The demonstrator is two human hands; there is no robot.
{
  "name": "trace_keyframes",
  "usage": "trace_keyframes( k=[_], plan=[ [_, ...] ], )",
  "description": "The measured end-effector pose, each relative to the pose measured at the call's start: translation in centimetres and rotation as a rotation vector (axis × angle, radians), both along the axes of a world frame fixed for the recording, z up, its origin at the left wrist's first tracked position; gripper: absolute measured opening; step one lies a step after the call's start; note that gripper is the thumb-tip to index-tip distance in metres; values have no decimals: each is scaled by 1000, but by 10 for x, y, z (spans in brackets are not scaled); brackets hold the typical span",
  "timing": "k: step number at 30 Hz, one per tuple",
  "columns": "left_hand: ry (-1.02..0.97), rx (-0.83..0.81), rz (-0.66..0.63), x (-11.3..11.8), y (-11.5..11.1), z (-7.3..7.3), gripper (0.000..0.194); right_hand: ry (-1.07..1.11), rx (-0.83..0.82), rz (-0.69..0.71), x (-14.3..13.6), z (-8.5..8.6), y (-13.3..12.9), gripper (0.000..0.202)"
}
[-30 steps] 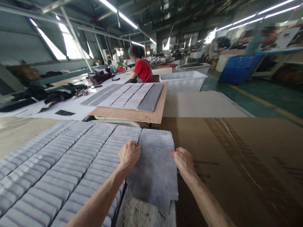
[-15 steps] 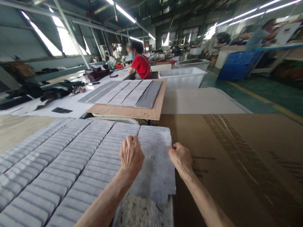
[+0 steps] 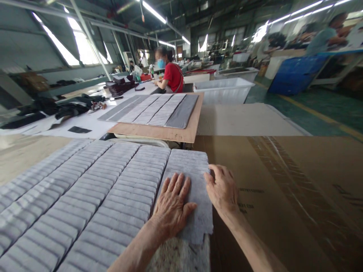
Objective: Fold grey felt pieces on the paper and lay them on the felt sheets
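Observation:
Pale grey felt-like pieces (image 3: 113, 196) lie in overlapping rows before me. The rightmost row ends in a larger exposed grey piece (image 3: 202, 219) with a notched near corner. My left hand (image 3: 172, 204) rests flat on that piece, fingers spread and thumb out to the right. At the row's right edge is my right hand (image 3: 222, 189), its thumb and forefinger touching the edge with a gap between them. The other fingers of my right hand are bent and partly hidden. Below the piece shows a rough, speckled board surface (image 3: 181, 255).
A brown cardboard sheet (image 3: 283, 211) with tape spreads to the right. Ahead, a wooden board (image 3: 159, 132) carries more rows on grey sheeting. Beyond stand a person in a red top (image 3: 173, 77) and a white plastic bin (image 3: 224, 90). Dark cloth (image 3: 68, 109) lies at left.
My left hand has gone from closed fingers above the row to lying flat and spread, lower on the piece. My right hand's fingers have loosened at the edge. The view has shifted slightly.

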State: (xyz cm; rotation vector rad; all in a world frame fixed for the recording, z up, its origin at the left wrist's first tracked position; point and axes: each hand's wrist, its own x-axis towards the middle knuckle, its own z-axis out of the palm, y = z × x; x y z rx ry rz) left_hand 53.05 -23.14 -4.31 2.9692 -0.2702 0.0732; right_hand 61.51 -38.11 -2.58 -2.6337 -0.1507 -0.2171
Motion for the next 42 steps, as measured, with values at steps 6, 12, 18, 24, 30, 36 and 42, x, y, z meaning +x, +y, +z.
trace_keyframes(
  k=[6, 12, 18, 24, 30, 36, 42],
  plan=[
    [-23, -27, -7, -2, -1, -3, 67, -138, -61, 343, -4, -10, -1, 20],
    [13, -74, 44, 7, 6, 4, 54, -142, -113, 370, -7, -9, 4, 15],
    [22, -51, 139, 40, 27, 24, 37, -52, -137, 341, 3, 1, 8, 16],
    [116, -27, 188, 65, 33, 43, 32, 75, -100, 270, 10, 0, 7, 9],
    [151, -28, 446, 59, 46, 44, 32, 194, -45, 105, 5, 4, 6, 20],
    [222, -45, 526, 52, 53, 38, 29, 289, 8, 10, 4, 6, -1, 21],
    [267, -43, 529, 57, 53, 40, 26, 324, -4, 46, 11, 5, 2, 19]
  ],
)
